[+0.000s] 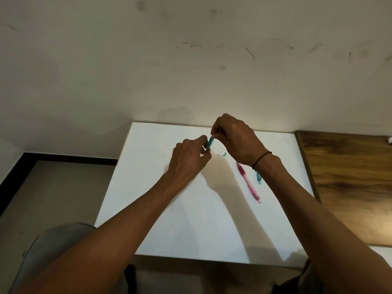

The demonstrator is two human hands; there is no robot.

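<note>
Both hands pinch a teal pen tube (210,142) just above the far half of the white table (169,209).

From my seat I see the left hand (188,160) grasping the tube's lower end with curled fingers, while the right hand (237,141) pinches its upper end; the fingers hide both ends from me. A small teal bit (224,154) lies on the table right under the right hand. A pink pen (248,182) lies beside the right wrist, and a teal pen tip (259,178) next to it is partly covered by that forearm. A wooden board (350,183) adjoins the table's right edge.
</note>
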